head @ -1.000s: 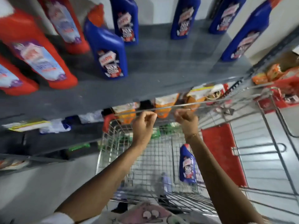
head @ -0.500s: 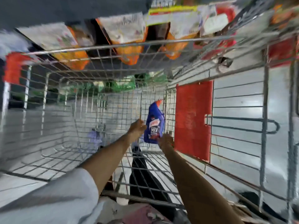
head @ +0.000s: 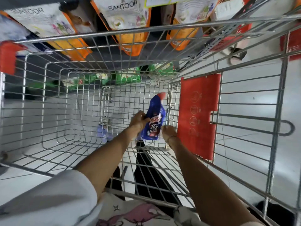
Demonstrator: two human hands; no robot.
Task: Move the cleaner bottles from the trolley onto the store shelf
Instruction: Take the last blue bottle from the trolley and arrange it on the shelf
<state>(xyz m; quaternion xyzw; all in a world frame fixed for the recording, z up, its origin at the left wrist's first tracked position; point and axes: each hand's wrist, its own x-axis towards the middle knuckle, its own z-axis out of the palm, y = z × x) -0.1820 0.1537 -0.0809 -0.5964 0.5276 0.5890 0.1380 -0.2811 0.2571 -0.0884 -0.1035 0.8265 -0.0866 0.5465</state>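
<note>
Both hands now down from trolley (head: 97,32) rim. Left hand (head: 138,120) clasping blue bottle (head: 154,118); right hand (head: 168,131) curled just beside, grip unclear. Pickup begun.

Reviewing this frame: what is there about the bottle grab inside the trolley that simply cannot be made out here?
- Head view: right hand fingers are behind the blue cleaner bottle, so their contact is unclear.
- Head view: the bottle's base is covered by the left hand, so whether it rests on the trolley floor is unclear.
- Head view: the target shelf is cut off by the top edge.
- A pale blurred shape on the trolley floor is unidentifiable.
</note>
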